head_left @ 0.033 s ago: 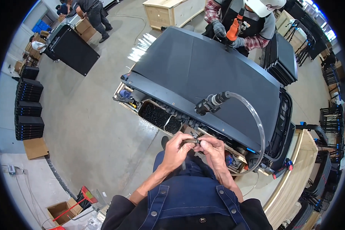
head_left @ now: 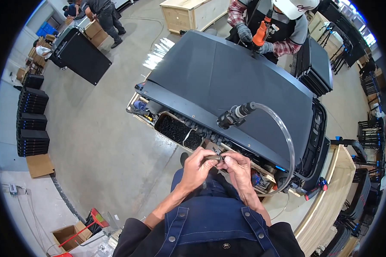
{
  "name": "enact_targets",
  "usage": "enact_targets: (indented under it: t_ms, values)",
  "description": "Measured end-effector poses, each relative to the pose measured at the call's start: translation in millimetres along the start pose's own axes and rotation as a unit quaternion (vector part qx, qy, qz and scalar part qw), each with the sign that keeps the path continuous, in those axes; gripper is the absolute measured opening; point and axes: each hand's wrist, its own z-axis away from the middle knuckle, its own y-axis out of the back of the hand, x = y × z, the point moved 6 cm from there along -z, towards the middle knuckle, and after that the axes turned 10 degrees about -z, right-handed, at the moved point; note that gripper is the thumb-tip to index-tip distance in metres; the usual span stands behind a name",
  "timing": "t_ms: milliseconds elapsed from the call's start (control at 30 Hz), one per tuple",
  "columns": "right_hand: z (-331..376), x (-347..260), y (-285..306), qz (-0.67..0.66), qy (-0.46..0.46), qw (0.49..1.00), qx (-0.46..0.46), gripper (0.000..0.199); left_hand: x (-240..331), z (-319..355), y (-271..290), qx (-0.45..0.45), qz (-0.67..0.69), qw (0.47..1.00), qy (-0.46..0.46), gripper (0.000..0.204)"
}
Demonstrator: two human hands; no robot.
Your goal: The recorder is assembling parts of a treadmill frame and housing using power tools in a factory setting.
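Close in front of my body, both hands meet at a short length of grey-brown tube. My left hand is closed round the tube, thumb along its top. My right hand pinches its tip, where a small ring-like piece shows; the fingers partly hide it. Beyond them lies a large dark panel with a black frame. A black fitting rests on the panel's near side, and a clear hose arches from it round to the right, passing behind my right forearm. Whether this hose joins the held tube is hidden.
Under the panel's near edge sit a bin of black small parts and a wooden tray with tools. Across the panel, a gloved co-worker holds an orange power tool. A wooden crate stands at right, stacked black panels at left.
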Motion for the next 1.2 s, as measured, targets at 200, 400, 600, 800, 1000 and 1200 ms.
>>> enact_targets:
  t_ms: [200, 400, 600, 800, 1000, 1200]
  values:
    - [-9, -7, 5, 0.020, -0.032, 0.998, -0.060, 0.020, 9, -4, -1, -0.003, -0.040, 0.999, -0.019, 0.022]
    - [-13, 8, 9, -0.163, -0.119, 0.976, -0.084, 0.019, 32, -20, 6, -0.007, -0.110, 0.979, -0.174, 0.024]
    - [-21, 24, 0, -0.239, -0.153, 0.952, -0.117, 0.020, 27, -40, 16, -0.072, -0.104, 0.975, -0.183, 0.023]
    - [-23, 52, 2, -0.282, -0.177, 0.942, -0.031, 0.017, 4, -41, 19, -0.078, -0.113, 0.978, -0.157, 0.022]
    - [-29, 59, 14, 0.076, -0.107, 0.988, 0.077, 0.015, -91, -27, -8, -0.197, 0.190, 0.945, 0.179, 0.032]
    - [-44, -24, 22, 0.294, 0.079, 0.912, 0.274, 0.035, -231, -3, -81, -0.219, 0.385, 0.762, 0.472, 0.021]
